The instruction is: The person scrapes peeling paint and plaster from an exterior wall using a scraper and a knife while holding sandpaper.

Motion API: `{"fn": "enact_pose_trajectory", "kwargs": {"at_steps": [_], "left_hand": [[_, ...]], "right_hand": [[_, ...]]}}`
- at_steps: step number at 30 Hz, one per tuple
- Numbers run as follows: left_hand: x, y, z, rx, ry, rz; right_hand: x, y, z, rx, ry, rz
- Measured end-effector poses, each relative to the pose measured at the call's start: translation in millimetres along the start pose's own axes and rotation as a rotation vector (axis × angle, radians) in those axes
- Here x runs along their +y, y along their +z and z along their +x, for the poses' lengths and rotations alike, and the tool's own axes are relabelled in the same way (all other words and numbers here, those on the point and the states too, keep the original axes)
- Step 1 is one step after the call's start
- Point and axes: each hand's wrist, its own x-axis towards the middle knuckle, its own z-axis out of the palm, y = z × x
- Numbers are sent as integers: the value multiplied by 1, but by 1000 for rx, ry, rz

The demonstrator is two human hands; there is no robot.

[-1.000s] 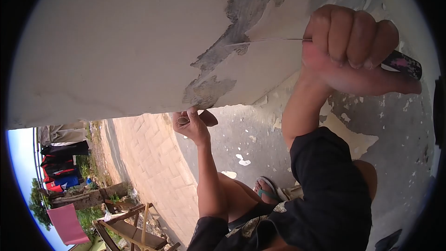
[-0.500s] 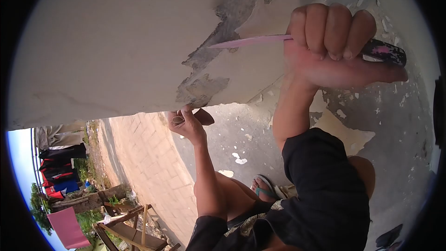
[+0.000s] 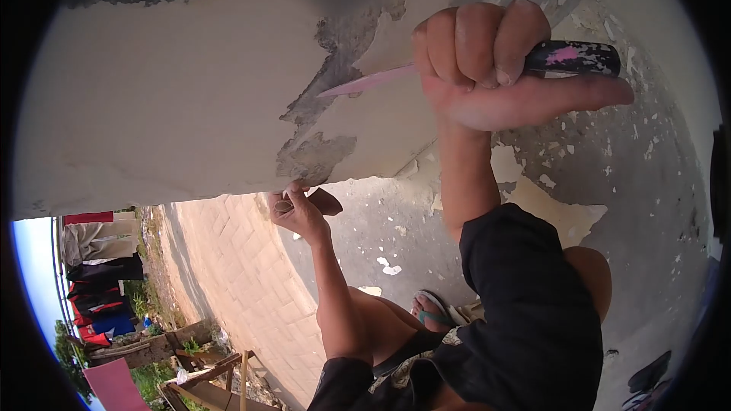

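My right hand (image 3: pixel 487 65) is wrapped round the black, paint-flecked handle of a scraper (image 3: pixel 369 81), its thumb stretched along the handle. The pink blade, seen nearly edge-on, points left. Its tip lies over a dark bare patch (image 3: pixel 324 80) in the pale, peeling coating of a broad surface (image 3: pixel 175 99); contact cannot be made out. Lower down, my left hand (image 3: pixel 301 217) is closed round a curled brown piece (image 3: pixel 326 202) that looks like folded sandpaper. Its fingertips are at the lower edge of the surface, beside a grey bare spot (image 3: pixel 316 154).
Pale flakes (image 3: pixel 390 268) are scattered on the grey floor (image 3: pixel 365 228). A paved strip (image 3: pixel 244 259) runs along the left. Beyond it are hanging clothes (image 3: pixel 99 274), a pink cloth (image 3: pixel 116 384) and a wooden frame (image 3: pixel 221 388). Dark footwear (image 3: pixel 647 373) lies at lower right.
The view has shifted, bringing the surface and both hands leftward and showing more bare grey at the top. Against the dark patch, the scraper's tip has hardly moved. Both grips are unchanged.
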Motion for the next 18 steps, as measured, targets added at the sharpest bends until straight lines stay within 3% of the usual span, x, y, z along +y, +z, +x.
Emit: {"fn": "enact_pose_trajectory", "kwargs": {"at_steps": [3,6,7,10,14,18], "left_hand": [[-5,-6,-1,-33,46,10],[-8,-5,2,-35,33,-28],[-8,-5,2,-26,41,-18],[-9,-15,1,-75,34,45],[-8,-1,4,-48,49,-46],[-2,-14,-2,-65,-4,12]], "right_hand": [[-18,4,3,67,-53,34],[25,19,-30,275,420,-133],[23,23,-31,211,300,11],[-31,8,-3,62,-132,-31],[18,8,-25,125,134,59],[-16,2,-9,-19,-23,-44]]}}
